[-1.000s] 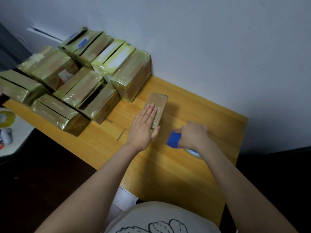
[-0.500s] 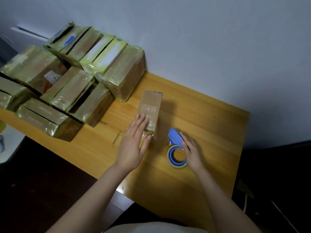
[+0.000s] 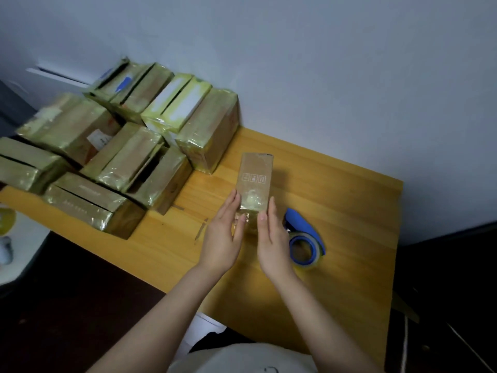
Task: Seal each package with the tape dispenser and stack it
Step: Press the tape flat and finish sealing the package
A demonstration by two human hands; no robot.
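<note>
Right hand [image 3: 271, 238] is being moved off tape dispenser [image 3: 302, 227]; stacked boxes [image 3: 129, 157] are lying leftward. The package [image 3: 255, 179] is being flanked by straight fingers, left hand [image 3: 222, 238] opposite.

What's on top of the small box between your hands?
On the small box: printed handling symbols and a shiny tape patch at its near end. Contents and underside are hidden.

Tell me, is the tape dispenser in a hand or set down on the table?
Set down: the tape dispenser lies on the table, ungripped; the left hand and right hand flank the small box.
</note>
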